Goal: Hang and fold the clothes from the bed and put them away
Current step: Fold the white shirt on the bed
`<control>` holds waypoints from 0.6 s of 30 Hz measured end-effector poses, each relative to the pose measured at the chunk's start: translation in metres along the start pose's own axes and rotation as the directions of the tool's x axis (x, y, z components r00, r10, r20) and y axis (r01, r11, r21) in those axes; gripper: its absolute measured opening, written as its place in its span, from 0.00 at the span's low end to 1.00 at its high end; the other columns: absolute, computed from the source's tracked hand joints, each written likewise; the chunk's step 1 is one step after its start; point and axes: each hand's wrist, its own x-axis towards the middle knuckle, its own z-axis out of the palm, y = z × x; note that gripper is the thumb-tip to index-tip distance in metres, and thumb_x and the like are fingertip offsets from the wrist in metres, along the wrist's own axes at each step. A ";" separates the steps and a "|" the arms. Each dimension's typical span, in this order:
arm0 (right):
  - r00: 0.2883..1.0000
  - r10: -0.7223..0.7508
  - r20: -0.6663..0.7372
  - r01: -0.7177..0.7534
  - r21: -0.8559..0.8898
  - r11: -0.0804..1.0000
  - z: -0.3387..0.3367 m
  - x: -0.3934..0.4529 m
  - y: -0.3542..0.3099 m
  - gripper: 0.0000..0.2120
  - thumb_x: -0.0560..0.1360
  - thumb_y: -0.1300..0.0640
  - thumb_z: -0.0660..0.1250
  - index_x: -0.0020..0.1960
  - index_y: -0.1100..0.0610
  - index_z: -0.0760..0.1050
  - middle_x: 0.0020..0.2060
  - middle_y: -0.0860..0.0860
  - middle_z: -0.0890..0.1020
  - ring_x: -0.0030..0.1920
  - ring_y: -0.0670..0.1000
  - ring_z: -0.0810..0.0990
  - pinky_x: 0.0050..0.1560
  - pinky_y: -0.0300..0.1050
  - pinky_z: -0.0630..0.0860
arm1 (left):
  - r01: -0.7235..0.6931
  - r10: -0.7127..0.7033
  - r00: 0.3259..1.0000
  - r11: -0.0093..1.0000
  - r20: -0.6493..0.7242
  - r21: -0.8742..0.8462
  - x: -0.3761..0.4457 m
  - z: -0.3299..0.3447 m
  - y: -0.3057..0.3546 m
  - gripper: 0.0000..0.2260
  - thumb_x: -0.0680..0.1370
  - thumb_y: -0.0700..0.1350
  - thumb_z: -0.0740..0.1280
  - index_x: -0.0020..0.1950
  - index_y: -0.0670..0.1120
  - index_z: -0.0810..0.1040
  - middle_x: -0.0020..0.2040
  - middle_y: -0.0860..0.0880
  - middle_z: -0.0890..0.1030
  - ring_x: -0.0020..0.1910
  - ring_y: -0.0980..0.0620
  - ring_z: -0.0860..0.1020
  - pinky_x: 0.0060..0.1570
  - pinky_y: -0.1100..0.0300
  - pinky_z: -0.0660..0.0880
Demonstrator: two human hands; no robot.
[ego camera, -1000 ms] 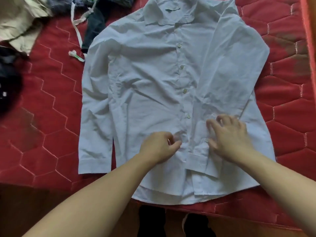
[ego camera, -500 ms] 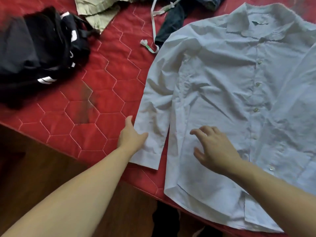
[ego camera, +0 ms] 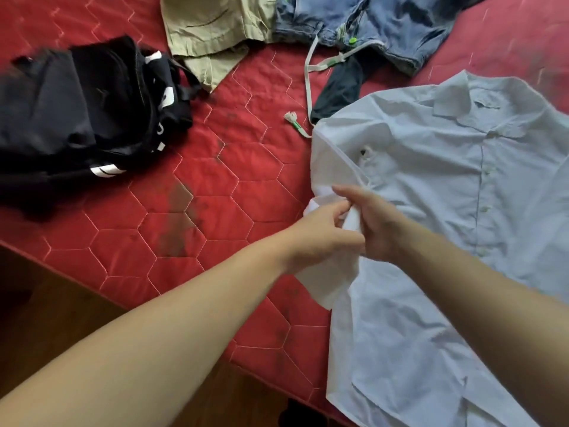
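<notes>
Red quilted bed cover (ego camera: 246,186), stitched in hexagons and stained dark at centre, fills the frame above brown wood floor (ego camera: 46,303) at lower left. At right lies the pale blue shirt (ego camera: 446,211), buttoned. Left hand (ego camera: 320,232) and right hand (ego camera: 378,223) each pinch its sleeve (ego camera: 332,282) at centre. Black clothes (ego camera: 77,118) lie upper left, khaki trousers (ego camera: 209,26) and jeans (ego camera: 385,23) along the top.

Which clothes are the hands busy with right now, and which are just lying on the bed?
Busy with:
pale blue button-up shirt, its sleeve held by the left hand and right hand

Just lying there:
black clothes with white stripes
beige trousers
blue denim jeans
red quilted bed cover
</notes>
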 end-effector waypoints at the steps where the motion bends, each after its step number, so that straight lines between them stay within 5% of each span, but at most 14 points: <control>1: 1.000 0.000 -0.028 0.001 0.029 1.000 -0.010 -0.004 -0.007 0.12 0.78 0.54 0.60 0.48 0.60 0.78 0.35 0.56 0.81 0.34 0.51 0.82 0.36 0.41 0.80 | 0.027 -0.025 0.998 0.999 0.053 -0.023 0.004 0.003 0.005 0.17 0.70 0.39 0.68 0.58 0.44 0.76 0.41 0.48 0.78 0.38 0.56 0.77 0.37 0.66 0.74; 4: 0.997 -0.052 -0.054 0.060 0.156 0.986 -0.059 -0.027 -0.019 0.17 0.71 0.59 0.64 0.59 0.60 0.75 0.43 0.58 0.82 0.40 0.54 0.83 0.42 0.46 0.82 | 0.120 -0.092 0.981 0.979 0.169 -0.162 0.011 0.008 0.011 0.12 0.77 0.37 0.65 0.58 0.49 0.78 0.41 0.47 0.79 0.38 0.52 0.79 0.40 0.61 0.77; 7: 0.982 -0.065 -0.176 0.119 0.317 0.941 -0.119 -0.063 -0.007 0.15 0.69 0.61 0.63 0.54 0.58 0.78 0.41 0.55 0.85 0.39 0.52 0.85 0.38 0.50 0.83 | 0.142 -0.181 0.976 0.950 -0.119 -0.278 0.032 0.012 -0.002 0.08 0.79 0.37 0.63 0.52 0.47 0.80 0.36 0.48 0.77 0.32 0.53 0.79 0.40 0.58 0.76; 10: 0.925 0.184 -0.332 -0.076 0.312 0.947 -0.168 -0.095 0.042 0.14 0.64 0.59 0.70 0.50 0.57 0.78 0.37 0.54 0.83 0.38 0.57 0.83 0.42 0.56 0.81 | 0.292 -0.394 0.870 0.895 -0.294 -0.337 0.056 0.022 -0.019 0.08 0.79 0.40 0.62 0.54 0.45 0.79 0.35 0.49 0.75 0.31 0.53 0.77 0.38 0.59 0.74; 13: 0.813 0.383 -0.439 -0.404 0.047 0.913 -0.211 -0.106 0.084 0.19 0.65 0.60 0.70 0.54 0.66 0.76 0.38 0.60 0.78 0.39 0.60 0.76 0.47 0.58 0.76 | 0.411 -0.476 0.834 0.873 -0.279 -0.262 0.072 0.034 -0.028 0.05 0.79 0.43 0.62 0.52 0.47 0.77 0.40 0.49 0.76 0.36 0.52 0.78 0.38 0.59 0.73; 18: 0.854 0.362 -0.373 -0.376 0.038 0.926 -0.233 -0.111 0.071 0.05 0.71 0.65 0.62 0.45 0.65 0.73 0.34 0.59 0.75 0.32 0.57 0.74 0.31 0.44 0.73 | 0.384 -0.281 0.845 0.911 -0.455 0.150 0.104 0.047 -0.020 0.14 0.77 0.43 0.65 0.62 0.49 0.76 0.49 0.50 0.78 0.44 0.51 0.78 0.40 0.59 0.74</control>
